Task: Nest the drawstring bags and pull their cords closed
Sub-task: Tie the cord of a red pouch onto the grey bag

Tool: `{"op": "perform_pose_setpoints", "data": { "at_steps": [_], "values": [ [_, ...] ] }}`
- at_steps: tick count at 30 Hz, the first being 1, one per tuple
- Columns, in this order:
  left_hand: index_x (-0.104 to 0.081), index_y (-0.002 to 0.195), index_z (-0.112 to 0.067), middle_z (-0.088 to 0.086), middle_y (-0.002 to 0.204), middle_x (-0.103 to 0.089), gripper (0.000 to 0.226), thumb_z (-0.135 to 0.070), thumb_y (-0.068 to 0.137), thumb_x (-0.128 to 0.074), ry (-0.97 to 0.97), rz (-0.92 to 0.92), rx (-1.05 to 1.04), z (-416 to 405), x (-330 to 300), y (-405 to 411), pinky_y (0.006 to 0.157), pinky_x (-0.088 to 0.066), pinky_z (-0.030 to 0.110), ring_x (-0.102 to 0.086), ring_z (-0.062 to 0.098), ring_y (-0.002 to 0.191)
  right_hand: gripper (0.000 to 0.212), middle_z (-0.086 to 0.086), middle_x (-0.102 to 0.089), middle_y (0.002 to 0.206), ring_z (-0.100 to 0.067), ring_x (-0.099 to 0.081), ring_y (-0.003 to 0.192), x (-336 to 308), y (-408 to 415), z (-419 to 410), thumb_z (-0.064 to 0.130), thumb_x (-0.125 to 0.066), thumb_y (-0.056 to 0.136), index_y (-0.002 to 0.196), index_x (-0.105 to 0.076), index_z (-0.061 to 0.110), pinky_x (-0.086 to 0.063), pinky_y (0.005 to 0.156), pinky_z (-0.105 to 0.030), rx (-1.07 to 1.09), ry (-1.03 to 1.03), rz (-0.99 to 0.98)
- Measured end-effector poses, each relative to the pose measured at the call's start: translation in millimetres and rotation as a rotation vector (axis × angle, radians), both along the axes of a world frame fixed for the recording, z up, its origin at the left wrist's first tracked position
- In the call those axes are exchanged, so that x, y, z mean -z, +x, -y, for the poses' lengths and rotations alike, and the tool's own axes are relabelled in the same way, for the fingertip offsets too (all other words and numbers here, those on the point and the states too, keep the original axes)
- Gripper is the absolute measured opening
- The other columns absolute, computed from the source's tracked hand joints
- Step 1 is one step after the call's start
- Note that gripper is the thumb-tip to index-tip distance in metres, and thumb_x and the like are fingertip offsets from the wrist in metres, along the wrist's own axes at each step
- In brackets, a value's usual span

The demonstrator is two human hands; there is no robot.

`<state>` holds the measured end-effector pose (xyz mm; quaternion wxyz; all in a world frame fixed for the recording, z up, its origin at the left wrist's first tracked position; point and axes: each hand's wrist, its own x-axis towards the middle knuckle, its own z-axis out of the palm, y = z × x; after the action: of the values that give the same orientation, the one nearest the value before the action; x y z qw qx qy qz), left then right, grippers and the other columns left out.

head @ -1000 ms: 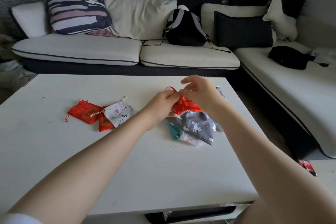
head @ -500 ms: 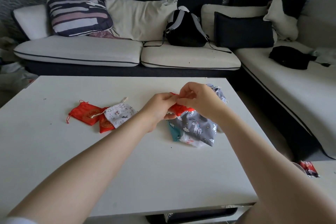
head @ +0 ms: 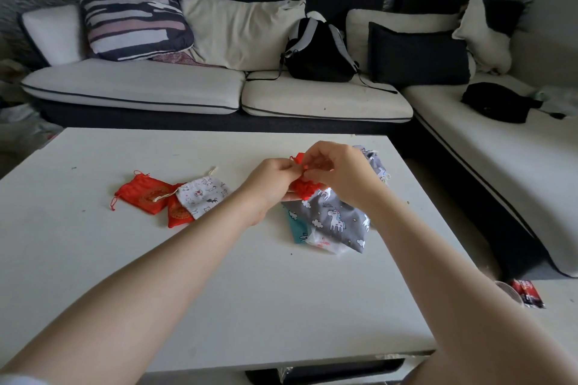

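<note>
A small red drawstring bag (head: 304,189) is bunched up between my two hands above the white table (head: 156,275). My left hand (head: 269,184) grips it from the left and my right hand (head: 337,170) pinches its top and red cord. Under them lies a grey unicorn-print bag (head: 336,219), on top of a teal bag (head: 295,228) and a white bag (head: 325,244). To the left lie a red bag (head: 142,194), a second red bag (head: 176,216) and a white cat-print bag (head: 203,197) overlapping them.
A sofa with cushions and a black backpack (head: 319,50) runs behind the table and down the right side, where a black pouch (head: 497,101) lies. A red wrapper (head: 528,292) lies on the floor at right.
My hands have come lower and closer together, and the red bag has gone from spread out to bunched into a small gathered ball.
</note>
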<state>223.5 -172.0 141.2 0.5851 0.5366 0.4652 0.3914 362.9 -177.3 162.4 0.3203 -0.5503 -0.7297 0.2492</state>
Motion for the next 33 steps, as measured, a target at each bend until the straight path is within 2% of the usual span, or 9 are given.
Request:
{"op": "perform_pose_setpoints", "data": {
  "at_steps": [3,7,11,15,19,21,24,28,33],
  "values": [
    [-0.063,0.078,-0.006,0.013,0.078,-0.069,0.023,-0.015,0.094,-0.050,0.045,-0.028,-0.007,0,0,-1,0.073,-0.059,0.027,-0.068,0.021,0.072,0.023,0.005,-0.061,0.078,-0.009,-0.059,0.060,2,-3,1,0.001,-0.067,0.079,0.100,-0.062,0.008,-0.045,0.055,-0.009,-0.014,0.015,0.062],
    [-0.063,0.074,-0.007,0.005,0.061,-0.069,0.025,-0.014,0.094,-0.051,0.064,-0.019,0.001,1,0,-3,0.070,-0.059,0.024,-0.068,0.017,0.062,0.022,0.000,-0.064,0.076,-0.005,-0.057,0.057,4,-5,2,-0.002,-0.064,0.079,0.099,-0.062,0.006,-0.043,0.056,-0.006,-0.017,0.059,0.094],
    [-0.062,0.074,-0.008,0.006,0.068,-0.068,0.026,-0.011,0.095,-0.047,0.069,-0.088,-0.022,1,1,0,0.073,-0.058,0.024,-0.067,0.013,0.063,0.018,-0.003,-0.070,0.081,-0.015,-0.063,0.070,8,-4,-1,0.004,-0.065,0.080,0.097,-0.068,0.011,-0.049,0.064,-0.022,0.044,0.096,0.107],
    [-0.060,0.070,-0.013,0.008,0.075,-0.066,0.028,-0.009,0.094,-0.047,0.116,-0.233,-0.044,1,2,2,0.082,-0.056,0.033,-0.067,0.024,0.077,0.019,-0.006,-0.073,0.081,-0.022,-0.066,0.079,13,-1,-1,0.007,-0.063,0.081,0.096,-0.073,0.012,-0.051,0.074,-0.031,0.042,0.162,0.153],
    [-0.057,0.066,-0.017,0.002,0.069,-0.063,0.033,-0.008,0.094,-0.043,0.152,-0.315,-0.041,2,1,4,0.071,-0.057,0.024,-0.065,0.018,0.066,0.019,-0.008,-0.071,0.079,-0.027,-0.063,0.077,16,-1,-1,0.011,-0.054,0.085,0.090,-0.072,0.013,-0.051,0.070,-0.039,0.008,0.213,0.372],
    [-0.057,0.067,-0.016,0.005,0.072,-0.064,0.032,-0.009,0.094,-0.043,0.173,-0.359,-0.038,2,1,4,0.068,-0.057,0.022,-0.065,0.017,0.065,0.021,-0.011,-0.070,0.086,-0.030,-0.062,0.083,17,-2,0,0.011,-0.051,0.087,0.098,-0.069,0.010,-0.050,0.073,-0.041,0.009,0.237,0.468],
    [-0.058,0.069,-0.016,0.003,0.072,-0.065,0.029,-0.013,0.094,-0.045,0.181,-0.386,-0.049,1,-1,3,0.064,-0.056,0.017,-0.066,0.016,0.066,0.033,-0.012,-0.072,0.093,-0.030,-0.064,0.087,18,-3,4,0.010,-0.054,0.087,0.119,-0.060,0.014,-0.051,0.075,-0.039,0.048,0.274,0.358],
    [-0.063,0.073,-0.012,0.011,0.080,-0.068,0.025,-0.010,0.092,-0.046,0.178,-0.355,-0.046,0,-2,3,0.079,-0.058,0.034,-0.068,0.023,0.073,0.024,-0.010,-0.069,0.082,-0.032,-0.062,0.076,18,-2,4,0.012,-0.051,0.086,0.099,-0.071,0.013,-0.050,0.065,-0.040,0.013,0.376,0.434],
    [-0.064,0.070,-0.007,0.015,0.080,-0.071,0.023,-0.011,0.083,-0.045,0.229,-0.349,-0.047,0,1,2,0.085,-0.056,0.044,-0.070,0.028,0.080,0.017,-0.011,-0.062,0.082,-0.035,-0.060,0.070,21,-3,1,0.007,-0.054,0.082,0.092,-0.068,0.009,-0.045,0.054,-0.036,0.033,0.417,0.613]
  ]
}}
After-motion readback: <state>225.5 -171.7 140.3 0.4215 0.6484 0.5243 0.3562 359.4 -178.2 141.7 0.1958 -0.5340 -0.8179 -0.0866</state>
